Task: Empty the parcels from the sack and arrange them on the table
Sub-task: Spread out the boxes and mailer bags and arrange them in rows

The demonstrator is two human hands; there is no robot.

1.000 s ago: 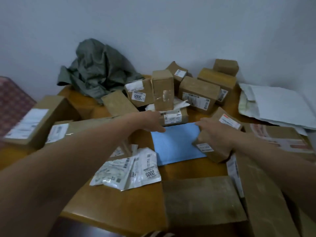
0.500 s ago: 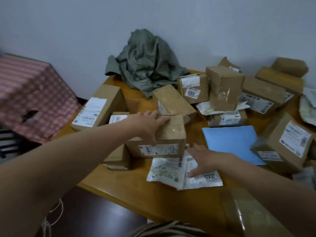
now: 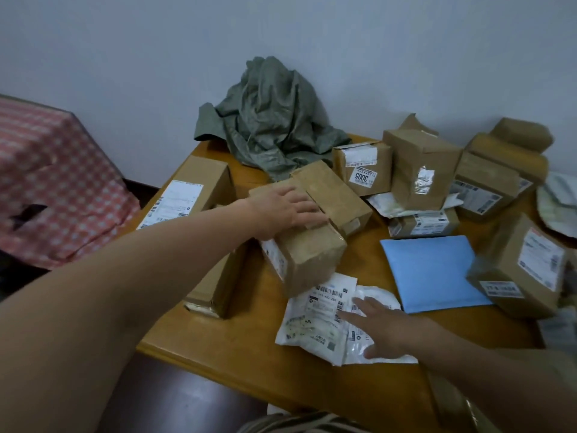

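- A pale wall is seen behind a wooden table [image 3: 249, 364] that is crowded with parcels. A blue padded envelope [image 3: 434, 270] lies flat on the table and is used as the reference for every place below.
- The grey-green sack [image 3: 271, 120] is found crumpled at the table's far edge against the wall, well beyond the envelope and to its left.
- A tilted brown box [image 3: 312, 254] is set just left of the envelope. The left hand [image 3: 287, 210] is laid on its top, fingers stretched fairly straight and not curled round it.
- White plastic mailers [image 3: 312, 320] are spread nearer the camera than the envelope and to its left. The right hand [image 3: 384, 329] is laid flat on them with fingers splayed wide.
- A box labelled 3005 [image 3: 362, 170] is stood beyond the envelope, beside a taller taped box [image 3: 418, 170].
- A labelled box [image 3: 524, 267] is rested over the envelope's right corner.
- A long box [image 3: 193, 189] is placed far left of the envelope, by the table's left edge.
- A red checked cloth [image 3: 53, 182] is seen further left still, off the table.
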